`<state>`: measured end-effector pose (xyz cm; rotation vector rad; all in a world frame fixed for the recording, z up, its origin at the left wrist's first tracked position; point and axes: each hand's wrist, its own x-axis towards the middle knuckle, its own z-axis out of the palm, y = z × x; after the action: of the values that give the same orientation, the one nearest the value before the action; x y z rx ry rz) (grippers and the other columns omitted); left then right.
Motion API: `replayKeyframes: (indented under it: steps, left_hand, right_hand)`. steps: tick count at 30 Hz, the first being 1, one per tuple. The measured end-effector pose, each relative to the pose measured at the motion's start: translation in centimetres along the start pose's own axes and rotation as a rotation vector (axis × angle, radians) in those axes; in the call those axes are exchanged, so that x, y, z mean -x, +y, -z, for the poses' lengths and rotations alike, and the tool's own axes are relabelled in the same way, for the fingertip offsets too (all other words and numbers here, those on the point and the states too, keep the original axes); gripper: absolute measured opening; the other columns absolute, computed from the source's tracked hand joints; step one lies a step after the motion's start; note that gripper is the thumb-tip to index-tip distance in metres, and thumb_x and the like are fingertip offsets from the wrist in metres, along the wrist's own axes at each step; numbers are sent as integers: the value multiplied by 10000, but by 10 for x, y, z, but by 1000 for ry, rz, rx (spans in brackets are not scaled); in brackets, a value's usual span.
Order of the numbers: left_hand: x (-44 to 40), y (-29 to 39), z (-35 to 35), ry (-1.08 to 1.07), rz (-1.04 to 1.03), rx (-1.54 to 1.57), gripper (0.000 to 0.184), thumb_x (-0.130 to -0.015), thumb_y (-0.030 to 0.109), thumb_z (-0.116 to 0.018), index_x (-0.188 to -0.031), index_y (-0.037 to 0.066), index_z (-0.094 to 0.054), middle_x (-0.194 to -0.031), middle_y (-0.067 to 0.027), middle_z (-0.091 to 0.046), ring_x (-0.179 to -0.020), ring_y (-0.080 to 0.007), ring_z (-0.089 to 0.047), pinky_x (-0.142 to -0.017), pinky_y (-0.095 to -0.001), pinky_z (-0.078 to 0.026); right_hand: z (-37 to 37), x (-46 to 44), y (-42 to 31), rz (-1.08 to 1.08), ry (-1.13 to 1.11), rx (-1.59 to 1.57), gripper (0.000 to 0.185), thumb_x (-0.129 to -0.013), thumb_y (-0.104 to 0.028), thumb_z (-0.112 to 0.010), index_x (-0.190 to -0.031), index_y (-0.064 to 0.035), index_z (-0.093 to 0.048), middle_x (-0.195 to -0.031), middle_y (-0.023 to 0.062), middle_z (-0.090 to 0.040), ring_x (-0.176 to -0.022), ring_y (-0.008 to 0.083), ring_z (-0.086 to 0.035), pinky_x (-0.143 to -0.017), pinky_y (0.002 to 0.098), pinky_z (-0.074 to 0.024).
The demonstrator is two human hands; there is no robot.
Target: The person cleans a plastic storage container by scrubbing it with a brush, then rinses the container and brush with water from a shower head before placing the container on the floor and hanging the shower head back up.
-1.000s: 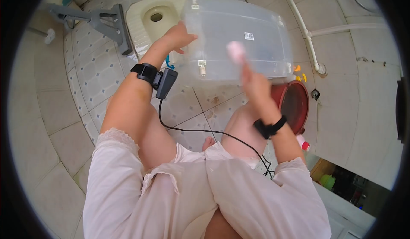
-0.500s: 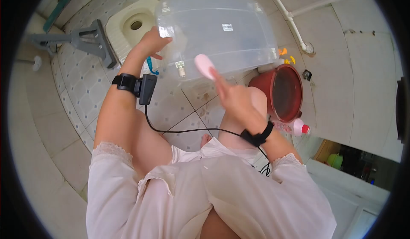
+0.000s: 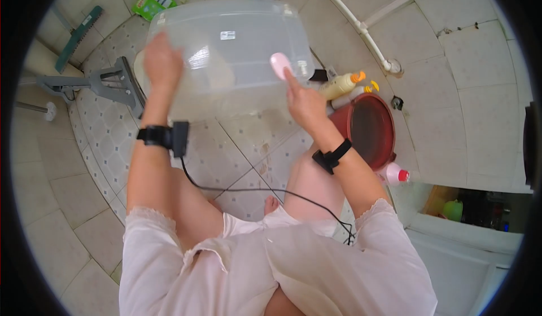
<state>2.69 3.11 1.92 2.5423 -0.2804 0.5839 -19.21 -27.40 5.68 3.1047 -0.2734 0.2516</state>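
Note:
A large translucent plastic box (image 3: 243, 51) with a small white label lies over the squat toilet, whose pale shape shows faintly through it. At the box's left side is my left hand (image 3: 162, 62), blurred; its fingers are not clear. My right hand (image 3: 306, 106) is closed round a pink oval object (image 3: 279, 66), perhaps a brush, held over the box's right part near its corner. Each wrist wears a black strap, and the left one carries a dark device with a cable.
A red bucket (image 3: 371, 131) stands right of my knee, beside yellow-capped bottles (image 3: 341, 86) and a pink bottle (image 3: 392, 175). Left are a grey tool (image 3: 116, 83) and a green brush head (image 3: 79, 38). A green bag (image 3: 152, 2) lies behind; a white pipe (image 3: 350, 17) runs along the wall.
The box has shifted left in view and now covers the toilet. My left hand has gone left and up with it, changing its pose. The pink object has moved towards the box's right corner.

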Motion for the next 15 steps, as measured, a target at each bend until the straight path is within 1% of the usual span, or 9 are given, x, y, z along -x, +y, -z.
replayKeyframes:
  steps: [1,3,5,6,8,11,12,14,15]
  left_hand:
    - [11,28,0,-45,-113,84,709,-902,342,-767,-1480,26,-506,-1411,-212,-616,-1330,-397,-561,-1079,-475,-476]
    - [41,71,2,-429,-273,211,787,-918,358,-762,-1542,10,-430,-1503,-258,-524,-1407,-409,-487,-1154,-483,-416]
    - [73,97,12,-533,-269,-176,870,-916,397,-762,-1591,31,-352,-1651,-206,-349,-1539,-355,-318,-1215,-509,-336]
    - [75,92,11,-522,-262,-183,870,-916,397,-762,-1591,31,-352,-1651,-206,-349,-1539,-355,-318,-1215,-509,-336]
    - [79,83,4,-544,-322,-157,946,-907,444,-767,-1621,46,-291,-1706,-165,-234,-1586,-317,-211,-1235,-537,-289]
    - [82,84,4,-505,-345,-185,963,-890,457,-781,-1616,44,-301,-1691,-172,-268,-1578,-327,-236,-1234,-538,-291]
    - [77,84,9,-492,-338,-191,963,-890,457,-781,-1616,44,-301,-1691,-172,-268,-1578,-327,-236,-1234,-538,-291]
    - [72,86,18,-601,-304,-139,954,-880,415,-801,-1609,41,-312,-1686,-177,-273,-1576,-333,-239,-1232,-542,-296]
    - [70,85,17,-597,-304,-143,954,-880,415,-801,-1609,41,-312,-1686,-177,-273,-1576,-333,-239,-1232,-542,-296]
  right_hand:
    - [-1,-2,-17,58,-31,-20,533,-1030,-271,-522,-1556,-211,-468,-683,195,-697,-595,407,-687,-569,552,-530]
    - [3,-1,-34,130,-51,-45,528,-1029,-264,-522,-1552,-215,-473,-679,186,-696,-595,401,-687,-566,548,-528]
    - [8,-3,-40,313,-70,-118,514,-1024,-239,-523,-1537,-217,-489,-668,161,-693,-600,390,-689,-554,543,-525]
    - [7,-14,-28,325,-61,-120,514,-1024,-239,-523,-1537,-217,-489,-668,161,-693,-600,390,-689,-554,543,-525]
    - [0,-43,14,112,-1,121,475,-1038,-262,-531,-1512,-293,-516,-668,183,-678,-594,402,-675,-509,554,-494]
    - [-4,-70,32,142,92,83,480,-1037,-264,-519,-1516,-302,-512,-665,164,-681,-586,385,-679,-508,543,-502]
    - [-1,-66,18,153,103,81,480,-1037,-264,-519,-1516,-302,-512,-665,164,-681,-586,385,-679,-508,543,-502]
    - [8,-40,-17,387,-65,-25,484,-1035,-260,-513,-1518,-292,-510,-672,151,-688,-582,373,-682,-512,536,-516]
    - [7,-47,-17,389,-60,-27,484,-1035,-260,-513,-1518,-292,-510,-672,151,-688,-582,373,-682,-512,536,-516]
